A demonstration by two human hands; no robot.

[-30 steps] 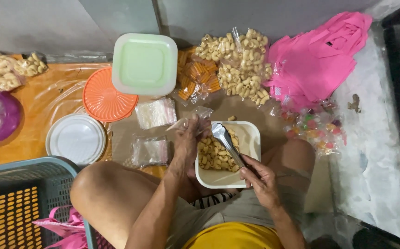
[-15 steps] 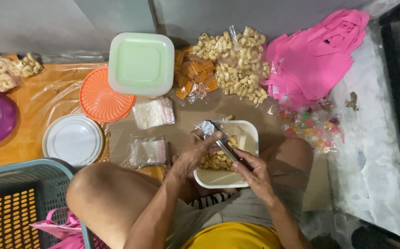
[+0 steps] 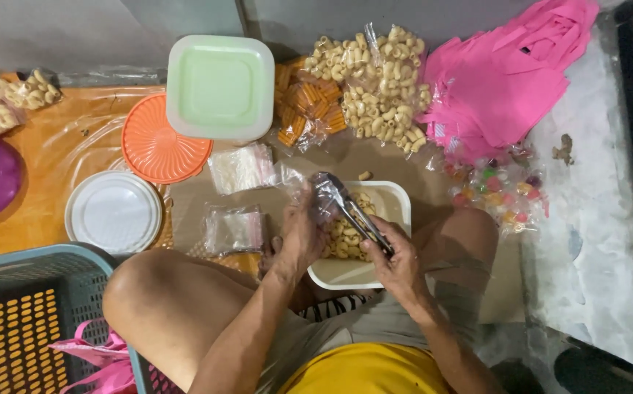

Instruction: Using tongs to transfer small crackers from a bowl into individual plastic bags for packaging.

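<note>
Packing is partly done, by the look of it: the white square plastic tub between the person's knees holds a low layer of pale curled crackers, with bare tub floor showing on its near and far sides. The right hand, over the tub's near right edge, is closed around the handles of metal tongs, whose tips reach into a small clear plastic bag. The left hand, at the tub's left rim, pinches that bag, which hangs just above the tub's far left corner. Whether the tongs carry a cracker I cannot tell.

Left of the tub lie two flat stacks of clear bags, apparently unfilled. Beyond the tub, filled bags of pale curls and orange sticks rest against the grey wall, so some bagging seems finished.

Everything sits on brown cardboard and an orange sheet on the floor. A pale green lidded box, an orange round lid and a white round lid lie far left of the tub; pink bags and wrapped sweets lie to its right.
</note>
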